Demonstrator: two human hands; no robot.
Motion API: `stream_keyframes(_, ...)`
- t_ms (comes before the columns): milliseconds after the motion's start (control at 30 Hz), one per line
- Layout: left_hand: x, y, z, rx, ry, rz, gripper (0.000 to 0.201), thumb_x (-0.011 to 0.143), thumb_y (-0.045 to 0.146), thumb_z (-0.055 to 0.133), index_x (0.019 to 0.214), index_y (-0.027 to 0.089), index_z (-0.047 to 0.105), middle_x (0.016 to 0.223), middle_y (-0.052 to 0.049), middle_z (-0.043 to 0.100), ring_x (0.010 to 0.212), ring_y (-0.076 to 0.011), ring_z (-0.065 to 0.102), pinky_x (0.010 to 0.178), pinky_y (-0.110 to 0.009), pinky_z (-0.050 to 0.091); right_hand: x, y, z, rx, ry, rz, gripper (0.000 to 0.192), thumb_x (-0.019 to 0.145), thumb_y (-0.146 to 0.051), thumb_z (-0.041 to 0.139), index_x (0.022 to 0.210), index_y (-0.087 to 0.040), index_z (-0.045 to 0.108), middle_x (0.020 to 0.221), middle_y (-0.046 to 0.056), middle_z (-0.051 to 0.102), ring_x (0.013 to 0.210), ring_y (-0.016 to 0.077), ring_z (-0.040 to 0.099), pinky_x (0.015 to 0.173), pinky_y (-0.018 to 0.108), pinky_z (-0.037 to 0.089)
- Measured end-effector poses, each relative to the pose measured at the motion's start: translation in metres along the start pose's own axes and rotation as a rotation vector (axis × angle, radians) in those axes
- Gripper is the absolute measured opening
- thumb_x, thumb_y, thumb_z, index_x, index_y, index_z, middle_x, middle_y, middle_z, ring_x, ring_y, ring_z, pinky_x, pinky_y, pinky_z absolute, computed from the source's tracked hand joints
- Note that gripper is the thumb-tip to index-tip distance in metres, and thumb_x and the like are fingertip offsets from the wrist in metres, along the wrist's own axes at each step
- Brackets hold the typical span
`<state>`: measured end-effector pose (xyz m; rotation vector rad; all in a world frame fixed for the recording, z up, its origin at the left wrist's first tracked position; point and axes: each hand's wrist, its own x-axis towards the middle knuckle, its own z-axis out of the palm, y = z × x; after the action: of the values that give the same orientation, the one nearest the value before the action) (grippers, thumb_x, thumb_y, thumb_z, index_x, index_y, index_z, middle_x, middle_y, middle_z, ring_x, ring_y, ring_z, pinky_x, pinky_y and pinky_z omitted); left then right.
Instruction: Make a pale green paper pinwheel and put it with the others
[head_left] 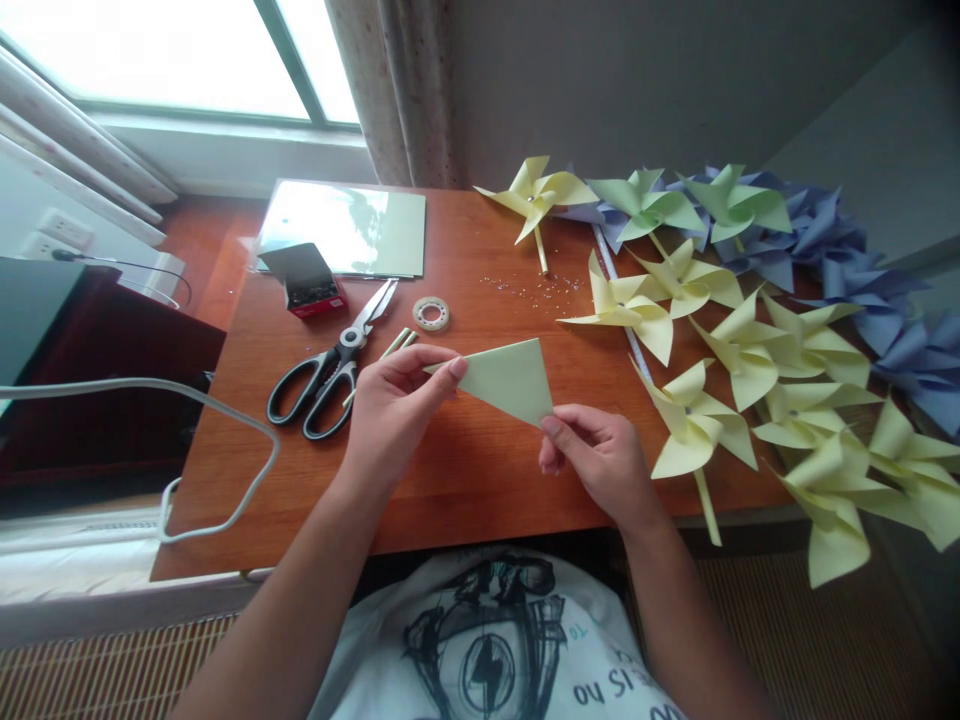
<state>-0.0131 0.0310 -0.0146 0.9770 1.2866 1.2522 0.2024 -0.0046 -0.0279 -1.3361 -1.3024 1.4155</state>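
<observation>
Across the wooden table (465,500), left hand (394,405) and right hand (596,455) pinch a pale-green folded paper triangle (512,380); at six o'clock, shirt lettering is cut off, unreadable.

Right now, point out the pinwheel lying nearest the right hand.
The pale yellow pinwheel at the table's front edge, just right of the right hand; its stick points toward the person. The others lie farther back or right.

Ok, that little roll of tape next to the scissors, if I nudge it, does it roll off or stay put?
The tape roll lies flat on the table, hole up, so a nudge would probably slide it, not roll it. It looks thin and nearly used up, so likely very light. Stood on edge, it could roll toward the scissors.
</observation>
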Motion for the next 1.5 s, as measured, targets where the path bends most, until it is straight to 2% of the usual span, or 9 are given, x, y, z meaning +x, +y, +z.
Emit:
stream_keyframes(233,-0.022,-0.01,0.018,-0.051,-0.221,-0.177,0.029,0.08,0.04,0.079,0.072,0.014,0.07,0.061,-0.002,0.067,0.055,-0.011,0.055,0.052,-0.022,0.042,-0.007,0.001,0.019,0.134,-0.037,0.02,0.026,0.093,-0.042,0.066,0.082,-0.018,0.07,0.057,-0.002,0.068,0.05,0.0115,0.063,0.052,0.022,0.052)
stream_keyframes(367,-0.025,-0.011,0.003,-0.085,0.015,-0.108,0.026,0.081,0.033,0.078,0.065,0.015,0.067,0.057,0.0,0.064,0.053,-0.0097,0.053,0.051,-0.021,0.039,-0.004,0.003,0.03,-0.017,-0.098,-0.073,0.033,0.099,-0.044,0.055,0.086,-0.019,0.071,0.066,0.0,0.071,0.06,0.014,0.067,0.059,0.025,0.054)
stream_keyframes(467,-0.019,-0.006,-0.025,-0.12,0.19,-0.064,0.017,0.08,0.027,0.079,0.071,0.016,0.069,0.063,0.002,0.066,0.056,-0.0087,0.055,0.053,-0.02,0.04,0.006,-0.001,0.043,-0.432,-0.046,-0.28,0.023,0.1,-0.033,0.053,0.1,-0.019,0.072,0.09,0.006,0.075,0.081,0.018,0.069,0.075,0.03,0.055)
stream_keyframes(533,-0.015,-0.002,-0.046,-0.044,0.298,-0.02,0.016,0.078,0.025,0.08,0.072,0.015,0.07,0.064,0.002,0.067,0.057,-0.009,0.055,0.054,-0.021,0.043,0.017,-0.007,0.058,-0.697,-0.156,-0.394,0.025,0.1,-0.025,0.051,0.116,-0.019,0.069,0.104,0.009,0.073,0.094,0.021,0.068,0.085,0.033,0.054)
stream_keyframes(633,-0.014,0.004,-0.075,0.082,0.491,0.048,0.014,0.074,0.024,0.083,0.079,0.015,0.073,0.068,0.002,0.071,0.061,-0.0121,0.059,0.058,-0.024,0.048,0.035,-0.019,0.085,-0.949,-0.273,-0.475,0.035,0.099,-0.021,0.05,0.133,-0.02,0.06,0.108,0.009,0.068,0.099,0.0228,0.063,0.084,0.033,0.054)
stream_keyframes(767,-0.016,0.01,-0.097,0.359,0.586,0.135,0.018,0.075,0.024,0.081,0.089,0.015,0.077,0.083,0.001,0.078,0.075,-0.0158,0.067,0.073,-0.027,0.054,0.056,-0.029,0.119,-1.079,-0.32,-0.561,0.049,0.098,-0.012,0.044,0.146,-0.022,0.047,0.111,0.01,0.063,0.098,0.0237,0.06,0.079,0.034,0.054)
stream_keyframes(1000,-0.01,-0.001,-0.115,0.499,0.459,0.118,0.023,0.076,0.024,0.079,0.097,0.015,0.078,0.096,-0.001,0.08,0.088,-0.0206,0.07,0.08,-0.03,0.055,0.066,-0.028,0.129,-1.14,-0.305,-0.61,0.021,0.096,-0.016,0.047,0.108,-0.018,0.065,0.11,0.012,0.062,0.097,0.0262,0.056,0.081,0.038,0.05)
stream_keyframes(1200,-0.01,-0.001,-0.114,0.765,0.378,0.111,0.023,0.076,0.032,0.076,0.089,0.013,0.078,0.086,-0.002,0.079,0.083,-0.0226,0.069,0.078,-0.029,0.052,0.069,-0.026,0.118,-1.13,-0.26,-0.598,0.02,0.099,-0.021,0.047,0.106,-0.018,0.066,0.115,0.013,0.061,0.103,0.0268,0.053,0.086,0.038,0.048)
stream_keyframes(1500,-0.031,0.008,-0.107,0.796,0.281,0.05,0.017,0.075,0.031,0.077,0.087,0.019,0.078,0.09,0.0,0.081,0.086,-0.0246,0.072,0.078,-0.027,0.053,0.07,-0.026,0.118,-1.121,-0.239,-0.602,0.02,0.098,-0.019,0.048,0.106,-0.018,0.066,0.115,0.013,0.062,0.106,0.0271,0.053,0.087,0.037,0.049)
